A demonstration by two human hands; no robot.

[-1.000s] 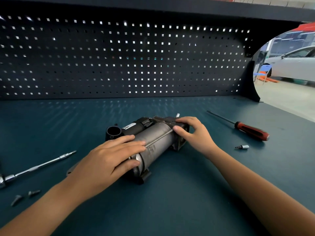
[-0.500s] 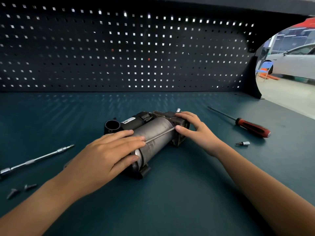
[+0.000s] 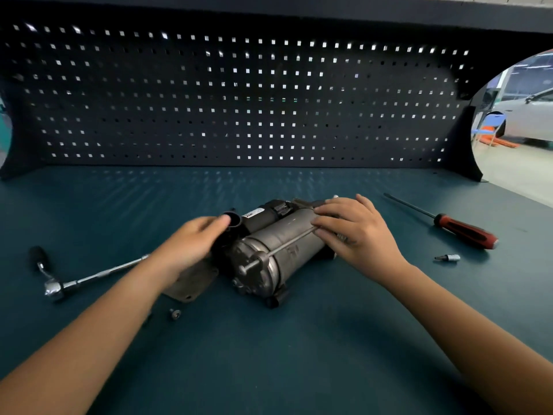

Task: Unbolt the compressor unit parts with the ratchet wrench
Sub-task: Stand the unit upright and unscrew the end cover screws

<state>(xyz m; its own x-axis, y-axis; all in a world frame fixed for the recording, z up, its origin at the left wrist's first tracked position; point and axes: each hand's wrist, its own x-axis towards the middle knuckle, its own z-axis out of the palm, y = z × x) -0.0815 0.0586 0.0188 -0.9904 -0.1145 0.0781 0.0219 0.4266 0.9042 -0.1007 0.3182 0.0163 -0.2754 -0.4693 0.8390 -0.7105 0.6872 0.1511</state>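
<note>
The compressor unit [image 3: 284,250], a grey cylinder with black parts behind it, lies on the blue-green bench. A long through-bolt [image 3: 278,251] runs along its top, with the head sticking out at the near end. My right hand [image 3: 353,232] rests on the far end, fingers on the bolt and housing. Blurred by motion, my left hand [image 3: 191,244] is at the left side by the black round port [image 3: 234,220], fingers apart. The ratchet wrench [image 3: 86,277] with a long extension lies on the bench to the left, untouched.
A grey metal plate [image 3: 194,280] lies under my left wrist beside the unit, with a loose bolt [image 3: 175,313] in front of it. A red-handled screwdriver [image 3: 460,229] and a small socket bit [image 3: 448,258] lie at the right. A black pegboard [image 3: 239,100] closes the back.
My left hand has come off the cylinder's near end and moved left and back toward the black port. The near end and bolt head now show. My right hand stays on the far end.
</note>
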